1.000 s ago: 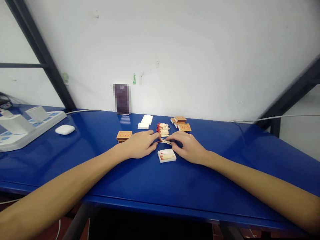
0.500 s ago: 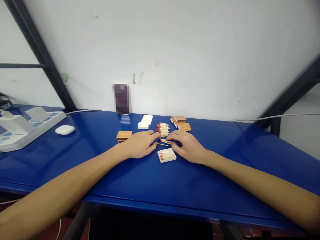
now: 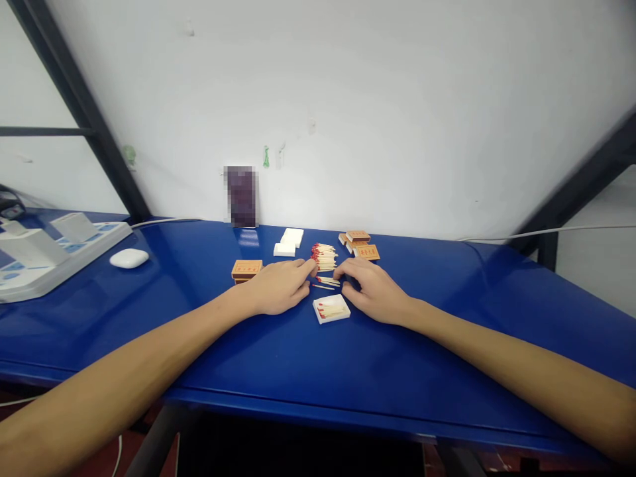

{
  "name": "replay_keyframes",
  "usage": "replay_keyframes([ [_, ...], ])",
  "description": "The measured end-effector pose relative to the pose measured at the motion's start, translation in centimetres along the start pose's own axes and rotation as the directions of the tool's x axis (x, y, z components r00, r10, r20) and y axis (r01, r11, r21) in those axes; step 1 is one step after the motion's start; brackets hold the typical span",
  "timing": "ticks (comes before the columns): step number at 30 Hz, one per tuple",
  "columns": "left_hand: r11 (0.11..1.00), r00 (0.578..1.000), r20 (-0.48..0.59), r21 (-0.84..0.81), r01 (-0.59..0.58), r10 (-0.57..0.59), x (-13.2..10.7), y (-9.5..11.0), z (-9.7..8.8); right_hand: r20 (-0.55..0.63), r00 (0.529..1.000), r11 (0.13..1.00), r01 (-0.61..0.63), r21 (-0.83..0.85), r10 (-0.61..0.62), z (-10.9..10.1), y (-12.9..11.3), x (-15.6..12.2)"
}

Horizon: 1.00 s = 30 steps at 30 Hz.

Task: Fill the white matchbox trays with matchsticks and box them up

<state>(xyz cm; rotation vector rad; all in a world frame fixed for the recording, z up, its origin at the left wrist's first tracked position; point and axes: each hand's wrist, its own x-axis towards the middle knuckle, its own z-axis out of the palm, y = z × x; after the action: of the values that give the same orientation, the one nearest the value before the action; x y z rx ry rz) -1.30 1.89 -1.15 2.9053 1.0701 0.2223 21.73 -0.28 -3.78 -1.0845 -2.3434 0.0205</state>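
A few loose matches with red heads lie on the blue table between my two hands. At their head ends is my left hand, thumb and forefinger apart. My right hand curves around the other ends, its thumb also apart from the forefinger; nothing shows gripped in either hand. Just nearer to me, a white matchbox tray holds several matches. Beyond the fingertips a larger pile of matches lies with the red heads to the left.
Orange matchboxes are stacked beside my left hand, and more matchboxes lie at the back right. White trays are at the back. On the left are a white earbud case and a power strip. A pixelated dark object leans on the wall.
Both hands have drawn slightly outward, away from the loose matches, so more of them shows. The tray and the pile have stayed in place.
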Motion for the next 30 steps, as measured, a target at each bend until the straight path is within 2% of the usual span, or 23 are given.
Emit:
replay_keyframes([
  [4, 1.000, 1.000, -0.001, 0.010, 0.011, -0.011, 0.04, 0.09, -0.06, 0.002, 1.000, 1.000, 0.015, 0.020, -0.015, -0.07, -0.01, 0.01],
  [11, 0.999, 0.999, -0.022, 0.030, -0.034, 0.035, 0.25, -0.24, 0.25, 0.010, 0.997, 0.997, 0.071, 0.025, -0.071, -0.10, 0.07, -0.08],
  [18, 0.999, 0.999, -0.022, 0.022, -0.040, 0.040, 0.21, -0.19, 0.12, -0.017, 1.000, 1.000, 0.018, -0.013, -0.018, 0.11, 0.22, -0.10],
  [25, 0.996, 0.996, -0.027, -0.009, -0.086, 0.086, 0.25, -0.33, 0.24, -0.016, 1.000, 1.000, 0.021, -0.007, -0.021, 0.15, 0.31, -0.15],
  [30, 0.996, 0.995, -0.031, -0.020, -0.092, 0.091, 0.19, -0.46, 0.29, -0.044, 0.998, 0.999, -0.036, -0.035, 0.035, 0.11, 0.15, -0.10],
])
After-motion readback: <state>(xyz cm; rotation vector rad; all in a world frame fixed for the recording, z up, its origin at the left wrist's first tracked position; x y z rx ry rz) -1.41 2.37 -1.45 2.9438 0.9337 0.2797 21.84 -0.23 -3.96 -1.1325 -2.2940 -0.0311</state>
